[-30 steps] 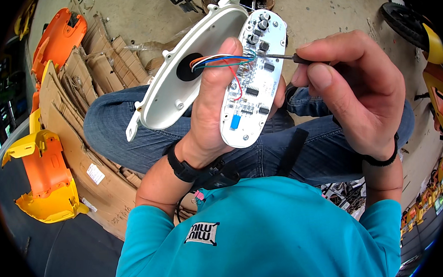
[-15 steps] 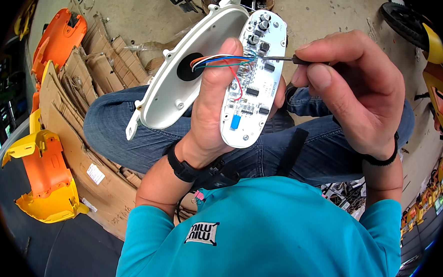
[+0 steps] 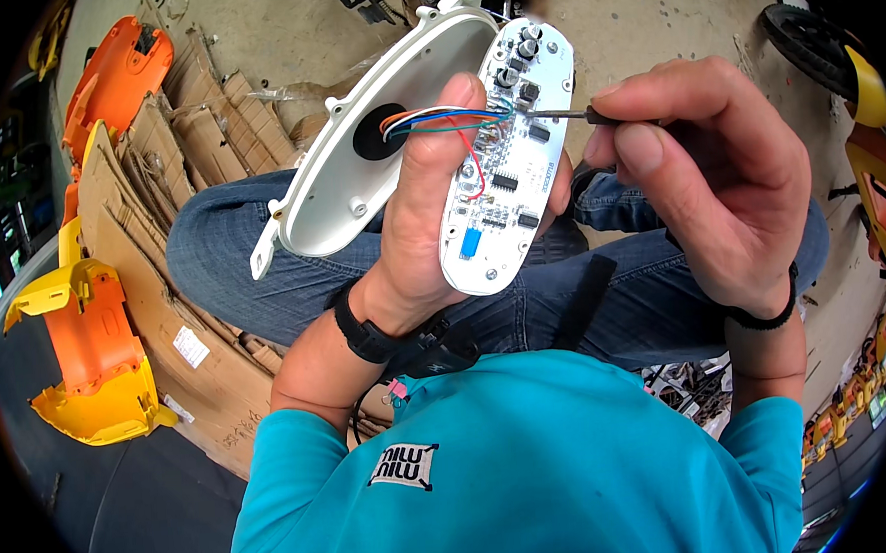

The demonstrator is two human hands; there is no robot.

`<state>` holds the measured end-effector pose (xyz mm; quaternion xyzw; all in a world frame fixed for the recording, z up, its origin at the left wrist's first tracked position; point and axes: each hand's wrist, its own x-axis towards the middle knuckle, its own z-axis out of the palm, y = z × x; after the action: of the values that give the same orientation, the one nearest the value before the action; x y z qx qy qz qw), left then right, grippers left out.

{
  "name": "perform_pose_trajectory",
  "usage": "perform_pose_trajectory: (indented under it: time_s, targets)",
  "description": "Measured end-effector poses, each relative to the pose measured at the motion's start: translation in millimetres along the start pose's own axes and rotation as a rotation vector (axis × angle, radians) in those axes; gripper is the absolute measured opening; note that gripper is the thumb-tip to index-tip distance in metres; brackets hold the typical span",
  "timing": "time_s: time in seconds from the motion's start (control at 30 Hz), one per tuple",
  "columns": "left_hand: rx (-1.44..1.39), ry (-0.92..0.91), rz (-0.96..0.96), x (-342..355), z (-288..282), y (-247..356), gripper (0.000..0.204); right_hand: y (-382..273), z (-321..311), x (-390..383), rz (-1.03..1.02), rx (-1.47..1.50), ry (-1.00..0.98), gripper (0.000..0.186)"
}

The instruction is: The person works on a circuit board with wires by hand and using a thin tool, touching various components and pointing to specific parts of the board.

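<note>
Two bare hands meet at a white, oval circuit board, held above the person's jeans. I see the left hand clasped around the board's left edge, fingertips showing past its right side. Just right of the board, the right hand pinches a thin dark-handled tool; its metal tip lies over the board near the ends of the coloured wires, though I can't tell whether it touches. Those wires run left from the board, across the thumb, toward a white shell. Brown cardboard lies farther left of the board.
</note>
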<state>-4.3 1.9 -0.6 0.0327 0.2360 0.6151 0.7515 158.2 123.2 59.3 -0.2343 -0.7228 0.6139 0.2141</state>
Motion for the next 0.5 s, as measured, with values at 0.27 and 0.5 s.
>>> perform_pose_trajectory:
  time_s: [0.27, 0.5]
  targets:
    - [-0.001, 0.006, 0.0, -0.3, 1.2, 0.6, 0.067, 0.9, -0.1, -0.2, -0.006, 0.0, -0.008, 0.018]
    - [-0.018, -0.002, 0.001, -0.2, -0.1, -0.7, 0.068, 1.1, -0.6, 0.4, -0.012, -0.009, -0.003, 0.017]
